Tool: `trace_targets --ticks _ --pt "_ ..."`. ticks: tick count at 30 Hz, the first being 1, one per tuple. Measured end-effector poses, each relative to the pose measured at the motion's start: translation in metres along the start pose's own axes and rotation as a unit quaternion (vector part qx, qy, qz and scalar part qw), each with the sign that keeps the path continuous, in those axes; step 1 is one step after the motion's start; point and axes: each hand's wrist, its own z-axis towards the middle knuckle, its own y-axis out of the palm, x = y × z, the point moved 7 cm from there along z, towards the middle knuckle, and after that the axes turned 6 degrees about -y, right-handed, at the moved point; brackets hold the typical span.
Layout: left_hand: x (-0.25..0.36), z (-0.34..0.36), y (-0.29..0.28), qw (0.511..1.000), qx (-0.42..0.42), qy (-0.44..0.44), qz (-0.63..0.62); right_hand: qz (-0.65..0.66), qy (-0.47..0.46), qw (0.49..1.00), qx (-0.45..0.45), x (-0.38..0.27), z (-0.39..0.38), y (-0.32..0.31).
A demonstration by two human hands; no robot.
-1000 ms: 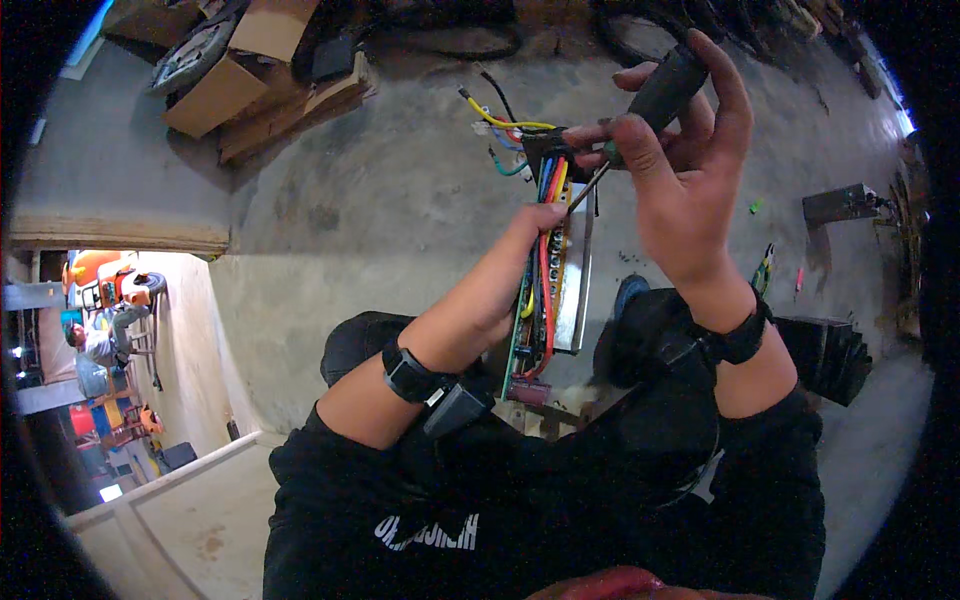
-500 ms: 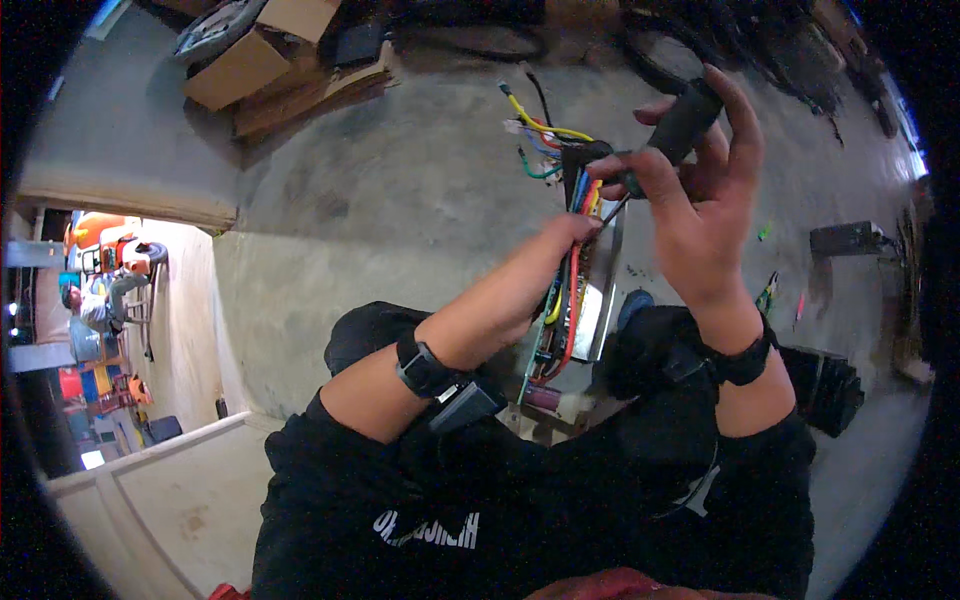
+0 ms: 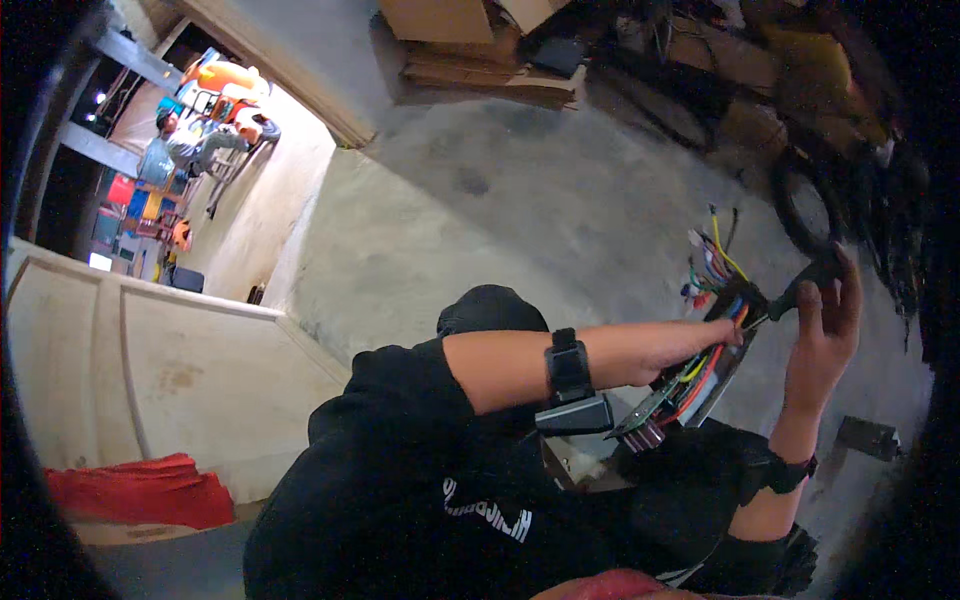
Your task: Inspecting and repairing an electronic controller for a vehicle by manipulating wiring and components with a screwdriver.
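My left hand [image 3: 685, 347] is closed round a long open electronic module with a green circuit board [image 3: 645, 415] and a metal side plate. Red and yellow wires [image 3: 702, 380] run along it, and a bundle of coloured leads with connectors [image 3: 708, 265] fans out of its far end. In my right hand [image 3: 828, 335] is a dark-handled screwdriver [image 3: 806, 288], fingers round the handle. Its thin shaft slants down toward the module's far end, beside my left fingers; the tip is too small to make out.
Cardboard boxes [image 3: 470, 60] are piled at the back, with a tyre [image 3: 805, 210] and dark clutter at the far right. A dark metal block [image 3: 868, 438] lies on the concrete floor to the right. Past a doorway at left, a person [image 3: 185, 145] sits. Red cloth [image 3: 140, 492] lies lower left.
The view has swung left, so my hands and the module appear farther right. My right fingers, more spread before, now sit closer round the screwdriver handle. My left hand still holds the module.
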Motion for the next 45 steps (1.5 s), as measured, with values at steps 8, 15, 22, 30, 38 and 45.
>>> trace_targets --ticks 8,15,22,30,38,45 --pt "-0.006 -0.003 0.008 0.999 -0.019 -0.042 0.013 0.078 0.019 0.988 -0.128 0.005 0.007 0.009" --pt "-0.008 -0.002 0.003 0.999 -0.021 -0.014 0.032 0.095 -0.034 0.989 -0.108 -0.013 -0.002 0.019" --pt "-0.001 -0.01 0.009 0.998 -0.032 -0.016 0.051 -0.036 -0.078 0.995 -0.051 0.009 -0.002 -0.021" --pt "-0.01 -0.002 -0.004 0.999 0.01 -0.024 0.035 0.095 -0.069 0.991 -0.057 -0.011 -0.004 0.012" --pt "0.0 -0.007 0.011 0.999 -0.008 -0.032 0.021 0.025 -0.03 0.998 -0.043 0.007 0.001 -0.02" --pt "-0.014 0.004 -0.008 0.998 -0.013 -0.023 -0.054 0.08 -0.127 0.985 -0.08 -0.01 0.002 0.008"
